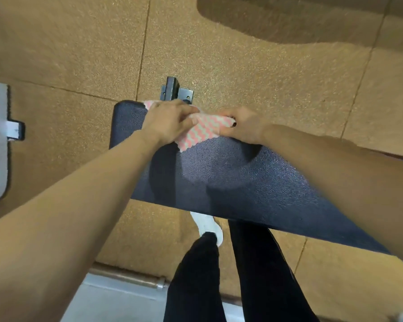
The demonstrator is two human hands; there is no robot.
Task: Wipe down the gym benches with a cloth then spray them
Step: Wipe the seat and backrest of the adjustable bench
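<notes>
Your left hand (170,122) and right hand (244,126) both grip the pink-and-white cloth (199,133), seemingly pulled taut, at the desk's (242,182) far edge.

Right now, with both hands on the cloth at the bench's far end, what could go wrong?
1. The cloth lies bunched at the far edge of the bench, close to the metal bracket; a push outward might drop or snag it.
2. Both the left hand and the right hand grip the cloth, so neither steadies the person, who seems to reach far over the pad.
</notes>
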